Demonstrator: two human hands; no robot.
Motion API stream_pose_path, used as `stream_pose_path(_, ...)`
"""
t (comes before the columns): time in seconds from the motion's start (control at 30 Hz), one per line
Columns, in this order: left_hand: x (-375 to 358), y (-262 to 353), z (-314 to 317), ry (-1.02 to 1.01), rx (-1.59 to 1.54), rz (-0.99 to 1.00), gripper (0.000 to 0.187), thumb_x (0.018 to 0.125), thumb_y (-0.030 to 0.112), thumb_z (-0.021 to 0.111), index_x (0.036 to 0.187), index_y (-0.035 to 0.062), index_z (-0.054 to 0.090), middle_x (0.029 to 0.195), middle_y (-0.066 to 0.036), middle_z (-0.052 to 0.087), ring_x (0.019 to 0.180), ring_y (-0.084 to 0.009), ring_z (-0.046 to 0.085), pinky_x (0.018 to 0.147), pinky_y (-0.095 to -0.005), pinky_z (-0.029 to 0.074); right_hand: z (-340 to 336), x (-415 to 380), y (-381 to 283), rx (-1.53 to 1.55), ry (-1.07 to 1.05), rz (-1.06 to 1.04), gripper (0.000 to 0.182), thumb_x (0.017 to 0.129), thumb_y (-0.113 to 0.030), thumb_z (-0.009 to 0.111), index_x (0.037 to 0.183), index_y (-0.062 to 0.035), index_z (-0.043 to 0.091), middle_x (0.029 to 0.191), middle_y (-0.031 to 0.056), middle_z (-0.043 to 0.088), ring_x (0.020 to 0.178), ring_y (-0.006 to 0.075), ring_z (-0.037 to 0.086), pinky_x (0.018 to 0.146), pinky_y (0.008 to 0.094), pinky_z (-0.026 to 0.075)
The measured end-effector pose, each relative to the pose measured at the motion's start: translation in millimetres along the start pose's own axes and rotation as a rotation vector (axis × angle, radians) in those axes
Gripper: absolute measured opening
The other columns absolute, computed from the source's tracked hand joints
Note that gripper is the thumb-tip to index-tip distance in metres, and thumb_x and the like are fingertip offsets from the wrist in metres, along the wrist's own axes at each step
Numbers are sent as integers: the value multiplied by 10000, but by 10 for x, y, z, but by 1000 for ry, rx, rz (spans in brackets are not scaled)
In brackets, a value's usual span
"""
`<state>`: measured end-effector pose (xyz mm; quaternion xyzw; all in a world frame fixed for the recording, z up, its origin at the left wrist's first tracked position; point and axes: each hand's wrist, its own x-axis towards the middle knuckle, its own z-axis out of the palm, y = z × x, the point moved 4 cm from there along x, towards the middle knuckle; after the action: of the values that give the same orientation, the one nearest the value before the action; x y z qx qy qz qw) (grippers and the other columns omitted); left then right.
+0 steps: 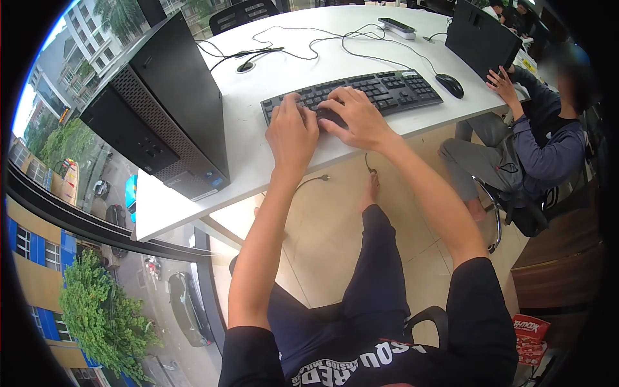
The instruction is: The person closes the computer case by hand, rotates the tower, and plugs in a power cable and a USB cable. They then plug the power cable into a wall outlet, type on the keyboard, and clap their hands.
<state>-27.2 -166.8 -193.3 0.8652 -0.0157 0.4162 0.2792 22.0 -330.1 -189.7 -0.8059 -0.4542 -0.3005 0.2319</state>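
Observation:
A black full-size keyboard (405, 90) lies at the near edge of the white table, slightly tilted across my view. My left hand (293, 132) rests on its left end, fingers bent down onto the keys and the thumb pointing inward. Just beside it, my right hand (358, 119) lies over the left-middle keys with fingers bent and spread, its thumb near the left thumb. No object shows in either hand, though the fingertips are partly hidden. A black mouse (450, 85) sits off the keyboard's right end.
A black desktop computer tower (171, 106) stands upright on the left of the white table (248, 145). Loose cables (316, 45) cross its back, near a phone-like device (396, 26) on a white box. A seated person (545, 138) at right touches a black panel-shaped device (480, 40).

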Motion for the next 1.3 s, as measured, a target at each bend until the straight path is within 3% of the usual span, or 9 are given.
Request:
stream_pose_path(0.17, 23, -34, -20, -49, -17, -21, 208, 917, 120, 669, 1102, 26, 678, 812, -82, 736, 943, -280, 677, 789, -437, 549, -116, -84, -37, 35, 130, -80, 171, 881, -217, 775, 986, -84, 765, 1075, 72, 692, 1041, 279, 647, 929, 414, 505)
stream_pose_path(0.27, 31, -93, -5, -77, -88, -89, 214, 904, 102, 680, 1106, 33, 681, 879, -88, 735, 979, -285, 668, 828, -439, 542, -132, -74, -50, 30, 174, -93, 99, 849, -162, 784, 900, -80, 761, 1063, 50, 699, 990, 248, 661, 864, 384, 523)
stream_pose_path(0.47, 14, -83, 9, 23, -57, 52, 236, 885, 111, 743, 1102, 40, 683, 1039, -99, 685, 1061, -300, 645, 878, -435, 532, -34, -73, 64, -43, 216, 57, 81, 846, -109, 749, 907, -61, 729, 943, 58, 722, 913, 259, 689, 819, 381, 539)
stream_pose_path(0.57, 8, -103, 30, -25, -71, 30, 259, 879, 117, 766, 1116, 57, 680, 1039, -91, 682, 1028, -297, 658, 857, -430, 536, -73, -85, 70, -104, 272, 119, 101, 849, -89, 735, 943, -56, 720, 884, 62, 728, 878, 269, 699, 802, 390, 551)
stream_pose_path(0.87, -16, -19, -22, -106, -34, 66, 327, 876, 106, 782, 1189, 107, 684, 897, -13, 726, 887, -204, 667, 743, -374, 540, 57, -83, 331, -312, 275, 343, 338, 910, -203, 670, 1143, 41, 681, 1230, 147, 685, 1199, 326, 613, 1042, 453, 483)
stream_pose_path(0.97, -26, -11, -14, -62, -38, 87, 340, 873, 96, 775, 1198, 103, 677, 845, -1, 719, 878, -201, 662, 731, -382, 539, 71, -79, 318, -277, 244, 308, 356, 919, -219, 666, 1151, 51, 681, 1252, 159, 683, 1211, 338, 615, 1042, 454, 488)
stream_pose_path(1.07, -27, -8, 3, -66, -35, 87, 362, 866, 109, 782, 1210, 75, 673, 919, -39, 728, 955, -231, 665, 785, -391, 542, 35, -74, 292, -172, 164, 353, 360, 931, -241, 688, 1187, 12, 688, 1273, 136, 696, 1224, 326, 622, 1060, 455, 496)
stream_pose_path(1.17, -9, 30, -1, 14, -20, 178, 412, 868, 158, 789, 1240, 38, 660, 1014, -94, 723, 1068, -283, 649, 890, -420, 526, -21, -44, 171, 3, 100, 228, 344, 921, -236, 700, 1178, -7, 694, 1207, 133, 718, 1192, 329, 633, 1034, 450, 508)
stream_pose_path(1.3, -19, 31, 47, 12, 12, 175, 453, 882, 226, 753, 1245, -17, 632, 1128, -138, 688, 1157, -324, 591, 997, -448, 447, -21, -23, 129, -16, 95, 109, 335, 921, -258, 719, 1166, -31, 704, 1148, 129, 726, 1160, 334, 638, 1066, 448, 477)
